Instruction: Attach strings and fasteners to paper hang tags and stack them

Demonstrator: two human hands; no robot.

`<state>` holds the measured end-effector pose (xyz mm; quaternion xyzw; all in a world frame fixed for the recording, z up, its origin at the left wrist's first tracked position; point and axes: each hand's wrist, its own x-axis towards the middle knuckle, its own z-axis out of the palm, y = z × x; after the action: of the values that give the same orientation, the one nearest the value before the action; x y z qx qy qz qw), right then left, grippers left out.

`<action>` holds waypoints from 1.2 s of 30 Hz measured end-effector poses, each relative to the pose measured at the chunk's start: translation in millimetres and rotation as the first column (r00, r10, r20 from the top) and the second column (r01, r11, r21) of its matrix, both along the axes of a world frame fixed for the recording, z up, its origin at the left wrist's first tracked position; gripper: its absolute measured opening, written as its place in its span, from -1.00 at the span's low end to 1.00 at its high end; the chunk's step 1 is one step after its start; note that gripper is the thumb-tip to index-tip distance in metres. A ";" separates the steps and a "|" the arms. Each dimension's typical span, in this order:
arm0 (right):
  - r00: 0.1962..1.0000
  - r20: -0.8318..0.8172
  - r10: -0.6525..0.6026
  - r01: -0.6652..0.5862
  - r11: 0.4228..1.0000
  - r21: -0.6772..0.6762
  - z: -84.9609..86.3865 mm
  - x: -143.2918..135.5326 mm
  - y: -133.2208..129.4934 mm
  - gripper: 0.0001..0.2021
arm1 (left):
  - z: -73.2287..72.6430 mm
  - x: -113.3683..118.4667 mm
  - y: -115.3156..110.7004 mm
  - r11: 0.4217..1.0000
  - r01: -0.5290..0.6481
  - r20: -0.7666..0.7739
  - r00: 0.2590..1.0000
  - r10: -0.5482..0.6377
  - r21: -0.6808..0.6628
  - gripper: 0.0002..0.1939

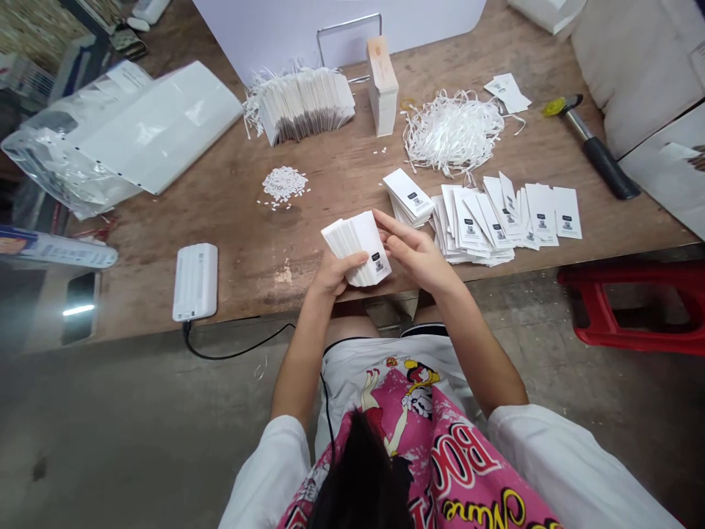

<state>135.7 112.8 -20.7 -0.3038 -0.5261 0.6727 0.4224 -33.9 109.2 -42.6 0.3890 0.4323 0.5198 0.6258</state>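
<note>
My left hand (335, 273) is closed around a fanned stack of white paper tags (362, 242), its thumb pressed across the front. The top tag carries a small black label and a printed code near its lower corner. My right hand (416, 251) is beside the stack's right edge, fingers stretched out and apart, the index fingertip at the upper corner. Some of its fingers are partly hidden, and no separate tag shows in it. Just beyond that hand lie a neat pile of tags (408, 197) and a spread of loose tags (485, 220).
On the wooden table (242, 220) are a heap of white strings (454, 132), small white pieces (283, 184), a row of strung tags (305, 103), an upright card stack (382, 92), a hammer (598, 150), a power bank (196, 281) and plastic packaging (159, 128). A red stool (633, 334) stands right.
</note>
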 end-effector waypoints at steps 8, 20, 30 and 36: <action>1.000 0.006 -0.025 0.026 0.988 -0.151 4.5 -3.8 -9.7 -0.37 | 9.1 11.6 -8.2 0.969 0.088 0.178 0.983 -0.048 -0.230 -0.16; 0.964 -0.254 -0.074 -0.049 0.894 -0.445 -4.1 -3.1 -16.2 -0.51 | 29.2 8.5 -10.1 0.938 0.174 0.200 0.973 -0.116 -0.301 -0.46; 0.973 -0.227 -0.031 -0.047 0.943 -0.329 -6.8 6.1 -27.5 -0.37 | 31.1 6.6 -23.2 0.951 0.291 0.083 0.955 -0.283 -0.107 -0.37; 0.978 -0.208 -0.013 -0.026 0.982 -0.184 -12.1 11.4 -49.1 -0.18 | 44.7 -1.9 -34.6 0.862 0.498 -0.261 0.848 -0.461 0.096 -0.37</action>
<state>147.1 63.7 -32.8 -0.2681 -0.4148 0.7484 0.4427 -35.8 74.5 2.1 0.5910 0.3470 0.3313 0.6485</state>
